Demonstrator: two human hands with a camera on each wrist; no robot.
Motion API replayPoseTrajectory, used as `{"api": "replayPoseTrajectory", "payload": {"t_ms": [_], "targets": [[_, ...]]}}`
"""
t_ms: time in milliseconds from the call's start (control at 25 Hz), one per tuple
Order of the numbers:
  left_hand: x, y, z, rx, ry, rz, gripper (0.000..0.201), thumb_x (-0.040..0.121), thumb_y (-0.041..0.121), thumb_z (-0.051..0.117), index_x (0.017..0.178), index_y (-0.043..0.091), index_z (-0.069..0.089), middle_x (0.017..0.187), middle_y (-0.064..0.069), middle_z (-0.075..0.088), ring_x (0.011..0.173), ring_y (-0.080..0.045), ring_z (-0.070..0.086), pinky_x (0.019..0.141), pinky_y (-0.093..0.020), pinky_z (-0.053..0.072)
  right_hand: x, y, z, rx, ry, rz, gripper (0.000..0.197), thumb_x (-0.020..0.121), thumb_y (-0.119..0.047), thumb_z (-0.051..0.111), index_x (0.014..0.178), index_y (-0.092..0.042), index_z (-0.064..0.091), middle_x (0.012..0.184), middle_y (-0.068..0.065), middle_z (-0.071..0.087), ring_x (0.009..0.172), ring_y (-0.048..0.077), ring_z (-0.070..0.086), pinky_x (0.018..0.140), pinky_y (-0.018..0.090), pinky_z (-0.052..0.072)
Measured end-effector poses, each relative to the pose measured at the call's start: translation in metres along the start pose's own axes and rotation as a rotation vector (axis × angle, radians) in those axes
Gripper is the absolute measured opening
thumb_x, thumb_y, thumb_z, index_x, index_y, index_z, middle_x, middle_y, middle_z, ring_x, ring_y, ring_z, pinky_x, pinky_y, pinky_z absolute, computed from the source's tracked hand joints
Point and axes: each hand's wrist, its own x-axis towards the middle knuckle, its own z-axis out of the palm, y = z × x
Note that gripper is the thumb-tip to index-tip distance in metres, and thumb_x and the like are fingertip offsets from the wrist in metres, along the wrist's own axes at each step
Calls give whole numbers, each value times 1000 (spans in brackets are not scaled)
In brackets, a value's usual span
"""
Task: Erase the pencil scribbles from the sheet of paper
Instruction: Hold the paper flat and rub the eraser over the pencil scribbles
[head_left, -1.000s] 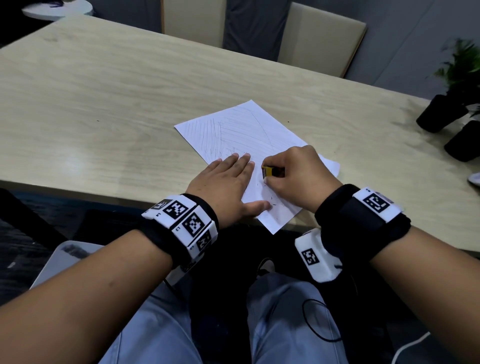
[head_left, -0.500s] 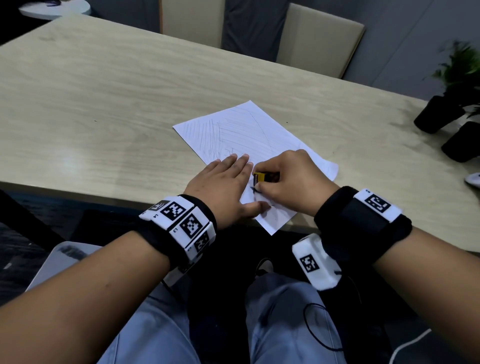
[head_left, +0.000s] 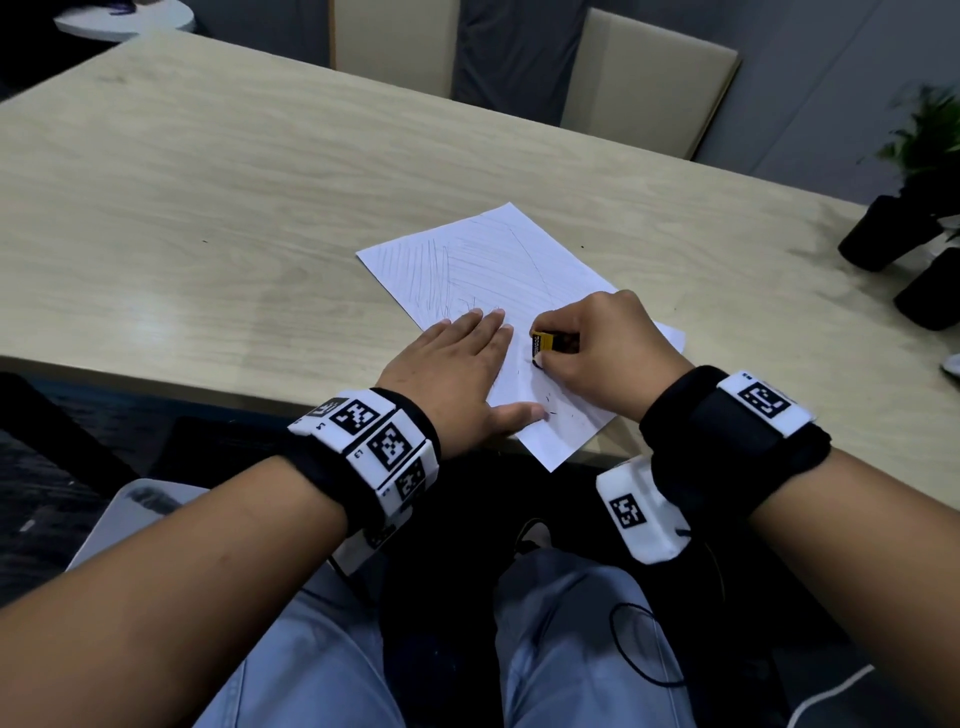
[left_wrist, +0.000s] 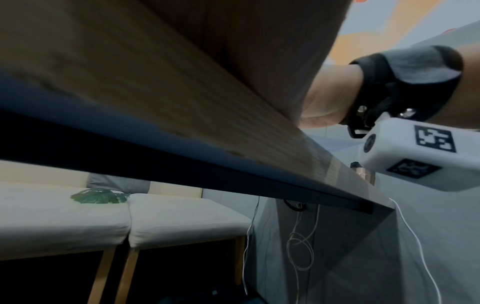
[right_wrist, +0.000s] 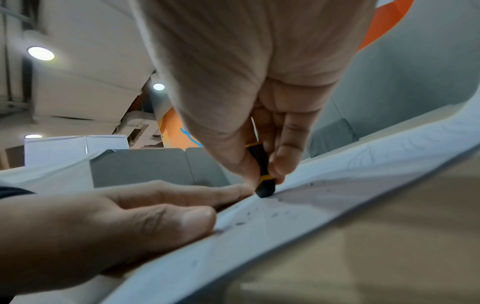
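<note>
Eraser (head_left: 546, 345) in R hand (head_left: 605, 353); on paper (head_left: 498, 265)

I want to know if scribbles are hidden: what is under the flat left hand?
The left hand lies flat on the sheet of paper, which rests on the table. Any pencil marks beneath the palm are covered and cannot be seen.

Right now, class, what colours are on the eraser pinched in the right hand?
The eraser has a yellow and black sleeve with a dark rubbing tip, clearest in the right wrist view.

Even indoor light; soft glare on table (head_left: 291, 312) left of paper (head_left: 498, 260). Ceiling lamps (right_wrist: 40, 53) in right wrist view. Left wrist view dim, blurred. Wide-angle edge bending.
</note>
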Motion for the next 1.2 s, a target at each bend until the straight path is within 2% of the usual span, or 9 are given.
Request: {"api": "replayPoseTrajectory", "payload": {"t_ms": [160,280,440,600,760,920,1080,1200], "targets": [[-2,-8,-4,8,-6,-29,97,87,76,30,157,17,-4,164,2,-10,150,-12,-11,122,-33,-2,0,5,-2,-7,-4,-8,9,77,-12,62,72,-6,65,56,8,56,55,17,42,61,29,40],[-3,-9,-4,43,-26,-38,99,84,79,26,157,18,-2,164,3,-10,150,-12,-11,122,-34,-3,0,1,-2,-3,4,-11,8,76,-11,61,70,-6,64,55,8,55,54,17,40,61,33,42],[-2,-8,-4,28,-20,-42,103,80,82,25,157,18,1,164,4,-8,150,-12,-9,122,-34,-1,-8,-12,2,53,-78,-63,10,75,-11,61,67,-8,64,53,6,54,53,16,42,56,31,40],[-3,-9,-3,23,-17,-44,102,81,80,28,158,19,1,164,5,-8,150,-12,-9,122,-34,-1,0,-3,0,18,7,-16,11,76,-10,59,66,-5,60,50,5,47,51,17,37,55,33,38],[-2,-9,-2,10,-1,-48,108,72,83,21,157,19,3,165,5,-6,150,-11,-7,122,-34,1,-8,-16,3,64,-106,-78,8,75,-11,62,68,-9,65,53,6,55,56,16,44,57,31,41],[-3,-9,-2,20,-9,-44,102,80,81,28,158,19,2,164,5,-8,150,-11,-9,122,-34,0,2,-5,0,18,-11,-24,9,77,-11,59,71,-7,65,57,9,57,56,19,45,62,36,46],[-3,-10,-2,15,4,-41,105,77,82,26,158,19,3,165,5,-6,150,-11,-7,122,-34,0,-6,-16,1,46,-117,-83,8,76,-12,62,74,-8,68,60,8,62,64,19,51,64,34,45],[-2,-9,-3,24,-9,-41,103,80,81,27,158,19,2,165,5,-7,150,-12,-8,122,-34,0,3,-8,-4,-7,-53,-57,8,76,-12,61,72,-8,67,59,9,61,60,20,49,64,36,48]]}}
